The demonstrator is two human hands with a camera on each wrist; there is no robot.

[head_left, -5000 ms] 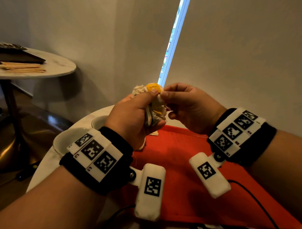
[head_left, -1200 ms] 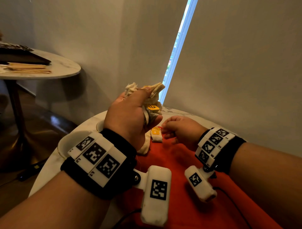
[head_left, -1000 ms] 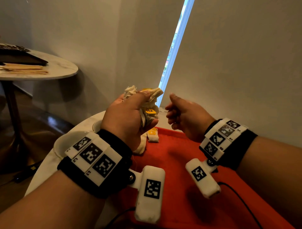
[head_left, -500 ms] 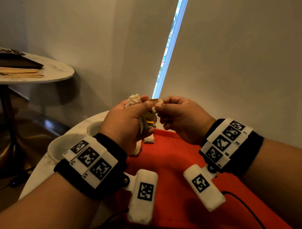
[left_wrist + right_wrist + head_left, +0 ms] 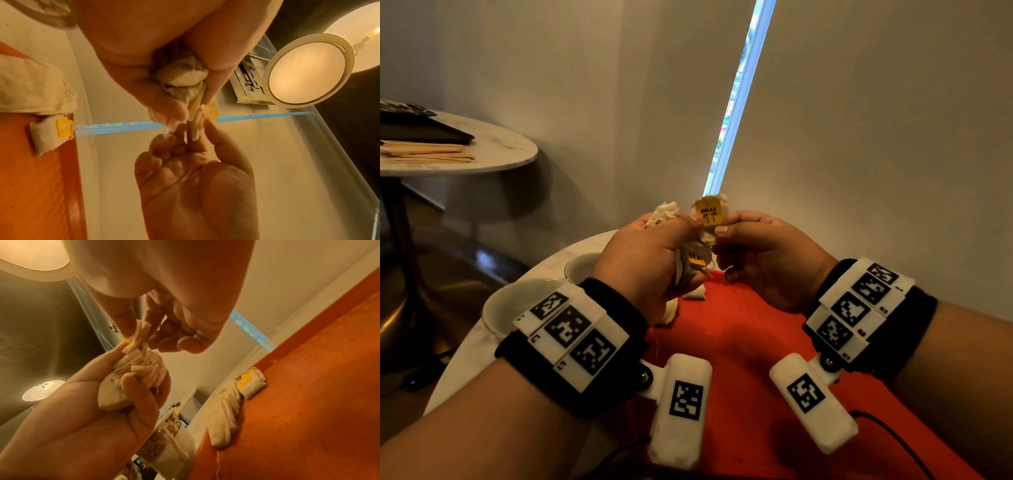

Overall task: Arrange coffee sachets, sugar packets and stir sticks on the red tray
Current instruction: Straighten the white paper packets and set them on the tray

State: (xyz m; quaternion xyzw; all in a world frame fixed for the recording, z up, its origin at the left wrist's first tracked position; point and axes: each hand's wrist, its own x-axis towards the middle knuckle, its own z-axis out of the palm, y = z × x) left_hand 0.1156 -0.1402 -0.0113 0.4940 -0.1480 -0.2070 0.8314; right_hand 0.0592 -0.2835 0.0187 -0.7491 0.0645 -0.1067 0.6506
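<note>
My left hand grips a crumpled bunch of pale sachets with yellow tags, held above the far left corner of the red tray. Thumb and forefinger of my right hand pinch one sachet with a yellow "RELAX" tag at the top of that bunch. The pinch also shows in the left wrist view, on the sachet edges. Two sachets lie at the tray's far left corner: a small folded one and a longer one on the rim.
Two white cups stand on the round marble table left of the tray. A second round table far left carries wooden stir sticks and a dark tray. A black cable crosses the tray's near right.
My right hand was down at the tray beside the small folded sachet. It has risen to the bunch and now pinches the tagged sachet. The left hand kept its grip.
</note>
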